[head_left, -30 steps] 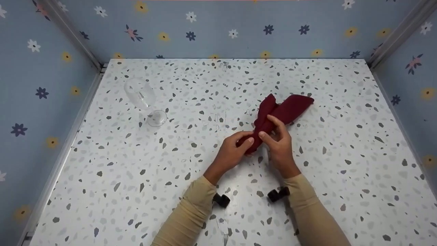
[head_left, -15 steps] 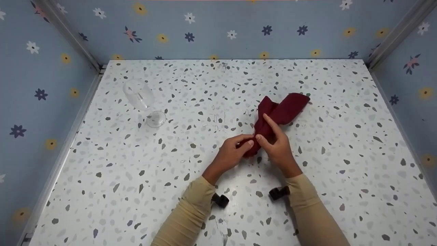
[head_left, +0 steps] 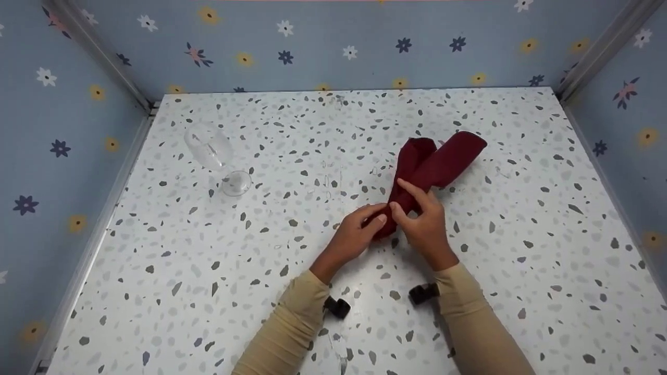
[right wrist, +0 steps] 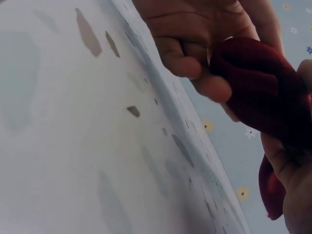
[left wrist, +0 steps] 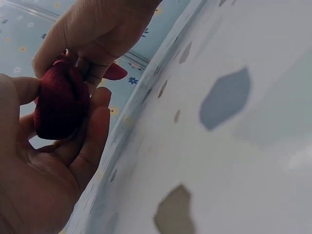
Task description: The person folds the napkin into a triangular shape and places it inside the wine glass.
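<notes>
A dark red cloth napkin (head_left: 443, 164), gathered narrow at its near end, spreads into two flaps at the far end. My left hand (head_left: 351, 234) grips the gathered end between thumb and fingers. In the left wrist view the rolled end of the napkin (left wrist: 61, 105) shows within the curled left fingers (left wrist: 92, 141). My right hand (head_left: 427, 226) pinches the napkin just above the left, its index finger laid along the folds. From the right wrist view, the folded bottom of the napkin (right wrist: 253, 83) is seen between both hands, held over the table.
A clear stemmed glass (head_left: 211, 148) is at the left of the speckled table (head_left: 292, 323), its round foot toward me. Flower-patterned panels (head_left: 323, 47) enclose the back and both sides. Black camera mounts (head_left: 338, 307) stick out at both wrists.
The napkin's two flaps have spread and now reach a little farther back. My right index finger has shifted left along the folds. The left hand keeps its grip almost in place.
</notes>
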Demonstrator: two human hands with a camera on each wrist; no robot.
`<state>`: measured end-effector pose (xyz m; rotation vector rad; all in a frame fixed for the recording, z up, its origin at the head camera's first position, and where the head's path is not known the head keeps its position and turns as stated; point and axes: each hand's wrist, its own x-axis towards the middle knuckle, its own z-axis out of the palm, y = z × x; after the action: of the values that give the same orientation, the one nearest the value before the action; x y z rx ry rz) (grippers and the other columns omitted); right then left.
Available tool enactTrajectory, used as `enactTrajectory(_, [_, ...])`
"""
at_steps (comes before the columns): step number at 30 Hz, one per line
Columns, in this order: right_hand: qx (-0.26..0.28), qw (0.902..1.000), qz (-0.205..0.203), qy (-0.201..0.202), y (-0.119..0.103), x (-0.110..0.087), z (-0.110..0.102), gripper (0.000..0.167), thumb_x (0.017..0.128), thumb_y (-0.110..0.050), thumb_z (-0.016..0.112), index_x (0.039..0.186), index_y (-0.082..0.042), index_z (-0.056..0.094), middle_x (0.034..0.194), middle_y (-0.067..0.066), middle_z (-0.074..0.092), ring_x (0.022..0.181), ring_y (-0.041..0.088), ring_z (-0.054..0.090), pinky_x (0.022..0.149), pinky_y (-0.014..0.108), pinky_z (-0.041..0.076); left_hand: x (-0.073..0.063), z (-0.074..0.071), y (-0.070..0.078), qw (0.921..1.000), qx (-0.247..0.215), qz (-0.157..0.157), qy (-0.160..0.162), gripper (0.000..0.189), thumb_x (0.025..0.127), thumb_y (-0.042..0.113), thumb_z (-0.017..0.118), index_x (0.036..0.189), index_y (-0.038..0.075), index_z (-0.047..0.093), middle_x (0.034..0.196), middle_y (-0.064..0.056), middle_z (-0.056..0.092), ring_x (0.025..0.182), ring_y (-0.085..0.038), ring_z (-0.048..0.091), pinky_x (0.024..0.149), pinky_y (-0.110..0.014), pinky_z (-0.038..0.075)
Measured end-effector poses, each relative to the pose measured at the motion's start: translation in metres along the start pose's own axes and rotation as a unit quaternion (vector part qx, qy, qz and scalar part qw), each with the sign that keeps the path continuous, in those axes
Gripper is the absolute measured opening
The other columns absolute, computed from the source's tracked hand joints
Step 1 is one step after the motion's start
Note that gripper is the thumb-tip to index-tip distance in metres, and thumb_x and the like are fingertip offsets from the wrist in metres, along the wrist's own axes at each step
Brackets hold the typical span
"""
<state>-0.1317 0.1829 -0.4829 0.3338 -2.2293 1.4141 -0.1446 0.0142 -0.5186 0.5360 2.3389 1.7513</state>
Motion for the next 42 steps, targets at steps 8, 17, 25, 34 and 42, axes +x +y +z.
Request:
enactTrajectory(8, [0.000,0.9992,-0.028,0.029,0.035,-0.003,0.009,0.044,0.082,0.004,0.077,0.124,-0.003,0.070,0.105,0.022,0.058,0.087,0.022,0.054,0.073,0.022,0.048,-0.001,0.004,-0.002,0.9996,0.006,0.028,-0.006,0.056,0.094,0.032,0.069,0.146,0.017,0.053,0.138,0.000,0.058,0.117,-0.012,0.057,0.095,-0.033,0.048])
enactTrajectory(17, [-0.038,0.9966,-0.071,-0.015,0.041,-0.004,0.008,0.048,0.087,-0.006,0.074,0.134,-0.010,0.065,0.120,0.021,0.057,0.100,0.025,0.054,0.083,0.032,0.046,0.000,0.003,-0.004,0.9975,0.042,0.048,-0.030,0.048,0.096,0.023,0.068,0.141,0.011,0.059,0.133,-0.004,0.062,0.121,-0.014,0.056,0.101,-0.032,0.045])
enactTrajectory(25, [-0.021,0.9965,-0.075,-0.030,0.041,-0.003,0.004,0.040,0.088,-0.005,0.074,0.127,-0.012,0.071,0.114,0.016,0.060,0.086,0.022,0.055,0.071,0.030,0.047,0.000,0.004,-0.006,0.9984,0.027,0.033,-0.037,0.044,0.097,0.025,0.067,0.138,0.012,0.062,0.128,-0.001,0.065,0.114,-0.012,0.060,0.096,-0.030,0.047])
enactTrajectory(34, [-0.061,0.9925,-0.105,-0.015,0.038,0.000,0.001,0.038,0.086,-0.002,0.074,0.123,-0.009,0.073,0.112,0.021,0.060,0.087,0.025,0.055,0.072,0.035,0.048,0.000,0.000,-0.008,0.9987,0.006,0.019,-0.047,0.047,0.097,0.027,0.066,0.141,0.014,0.059,0.132,-0.001,0.063,0.112,-0.013,0.062,0.093,-0.029,0.051])
enactTrajectory(42, [-0.157,0.9828,-0.090,-0.036,0.027,-0.001,-0.009,0.039,0.085,-0.002,0.076,0.123,-0.009,0.073,0.114,0.026,0.059,0.090,0.033,0.058,0.076,0.046,0.053,0.001,-0.023,-0.011,0.9998,-0.017,-0.003,0.013,0.038,0.100,0.024,0.064,0.132,0.004,0.064,0.124,-0.011,0.066,0.091,-0.019,0.071,0.077,-0.033,0.055])
